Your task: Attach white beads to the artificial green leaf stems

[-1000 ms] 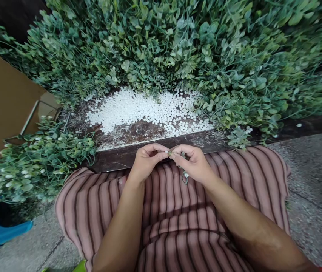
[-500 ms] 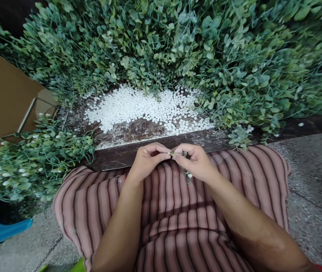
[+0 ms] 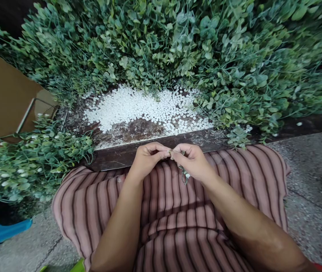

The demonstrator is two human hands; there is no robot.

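My left hand (image 3: 150, 158) is closed in a pinch, thumb against forefinger, over the front edge of the dark board. The small white bead at its fingertips is now almost hidden. Tip to tip with it, my right hand (image 3: 192, 160) pinches an artificial leaf sprig (image 3: 185, 176). Part of this sprig hangs below the right fingers, with a white bead on it, while its upper end is covered by the fingertips. Just beyond both hands, a spread pile of white beads (image 3: 138, 107) lies on the dark wooden board (image 3: 118, 158).
A thick heap of artificial greenery (image 3: 161, 45) covers the far side. More sprigs, tipped with white beads (image 3: 22, 172), lie at the left beside a cardboard box (image 3: 5, 94). A blue plastic stool (image 3: 5, 228) stands lower left. Striped cloth (image 3: 174, 211) covers my lap.
Both hands stay nearly in place, with their fingertips pressed closer together. The bead and sprig end between them show less than before. The hanging part of the sprig has shifted slightly left.
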